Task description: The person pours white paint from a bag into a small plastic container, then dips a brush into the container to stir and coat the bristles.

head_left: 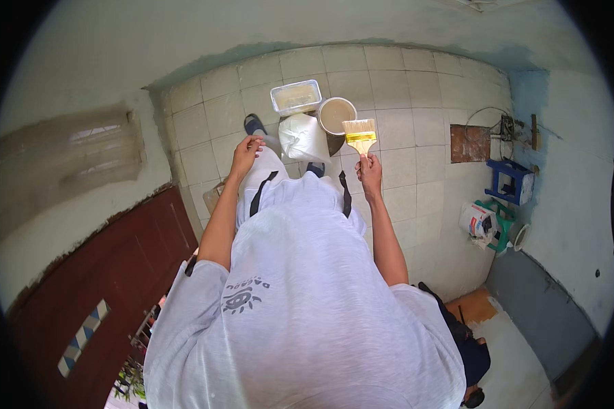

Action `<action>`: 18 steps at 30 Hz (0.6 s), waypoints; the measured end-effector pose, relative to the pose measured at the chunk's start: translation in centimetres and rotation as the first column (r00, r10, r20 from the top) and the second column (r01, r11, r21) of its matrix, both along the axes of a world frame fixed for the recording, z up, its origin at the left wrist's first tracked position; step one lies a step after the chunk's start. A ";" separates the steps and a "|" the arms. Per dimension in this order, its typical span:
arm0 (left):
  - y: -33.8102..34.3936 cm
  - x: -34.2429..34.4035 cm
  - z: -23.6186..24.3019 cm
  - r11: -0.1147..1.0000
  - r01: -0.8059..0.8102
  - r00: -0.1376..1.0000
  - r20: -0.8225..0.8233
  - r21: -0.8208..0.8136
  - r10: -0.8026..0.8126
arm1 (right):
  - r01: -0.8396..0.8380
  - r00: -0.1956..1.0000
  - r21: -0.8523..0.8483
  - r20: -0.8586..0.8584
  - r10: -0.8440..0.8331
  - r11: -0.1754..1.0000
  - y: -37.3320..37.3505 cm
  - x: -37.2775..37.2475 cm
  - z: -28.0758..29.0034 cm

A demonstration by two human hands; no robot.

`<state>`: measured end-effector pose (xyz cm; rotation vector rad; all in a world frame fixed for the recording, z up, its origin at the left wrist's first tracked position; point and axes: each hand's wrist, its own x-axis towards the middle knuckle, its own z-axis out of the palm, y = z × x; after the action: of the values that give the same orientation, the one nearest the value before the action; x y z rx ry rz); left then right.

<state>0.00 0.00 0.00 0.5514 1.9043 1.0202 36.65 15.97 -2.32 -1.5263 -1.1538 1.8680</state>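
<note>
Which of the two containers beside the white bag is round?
The bucket, on the right, partly hidden by the brush in the right hand; the tub to its left is rectangular.

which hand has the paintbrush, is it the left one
No, the paintbrush is gripped in the right hand, on the picture's right side.
</note>
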 end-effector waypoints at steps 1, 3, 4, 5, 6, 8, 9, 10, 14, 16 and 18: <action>-0.5 0.4 0.4 1.000 -0.022 1.000 0.001 0.004 0.022 | 0.006 1.000 -0.021 0.024 -0.006 1.000 -0.2 0.2 -0.3; -0.8 2.8 0.6 0.998 -0.064 0.998 0.009 0.011 0.063 | -0.006 0.998 -0.038 0.055 0.008 0.999 0.9 1.9 -1.1; -0.4 4.6 0.5 0.995 -0.100 0.995 0.029 0.010 0.100 | -0.056 0.996 -0.019 0.073 0.057 0.998 2.3 3.3 -1.6; 0.2 6.4 0.5 0.991 -0.134 0.990 0.050 0.010 0.133 | -0.102 0.991 0.003 0.092 0.102 0.995 3.8 4.8 -1.9; -1.9 8.0 0.2 0.989 -0.145 0.988 0.054 -0.016 0.146 | -0.114 0.989 -0.024 0.097 0.116 0.993 2.7 6.0 -1.8; -5.3 11.0 0.2 0.983 -0.167 0.975 0.133 -0.070 0.175 | -0.190 0.963 -0.040 0.185 0.194 0.981 0.9 8.2 -1.4; -5.2 11.7 0.4 0.984 -0.165 0.976 0.132 -0.070 0.173 | -0.188 0.964 -0.040 0.184 0.192 0.981 1.0 8.4 -1.4; -5.1 12.3 0.5 0.985 -0.156 0.976 0.141 -0.074 0.165 | -0.159 0.973 -0.031 0.165 0.162 0.987 0.9 8.3 -1.4; -4.5 13.8 0.7 0.993 -0.087 0.986 0.138 -0.080 0.097 | -0.163 0.968 -0.023 0.190 0.164 0.986 0.2 8.5 -2.3; -3.9 14.5 0.1 0.996 -0.036 0.992 0.121 -0.077 0.045 | -0.164 0.966 -0.018 0.201 0.164 0.986 -0.6 9.0 -3.0; -3.4 14.6 -0.9 0.996 -0.010 0.996 0.085 -0.093 0.018 | -0.165 0.963 -0.009 0.217 0.163 0.986 -1.5 9.3 -3.2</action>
<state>14.60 -3.43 -0.88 0.4350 1.8718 0.9442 45.94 14.48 -5.56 -1.7099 -1.4235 1.8303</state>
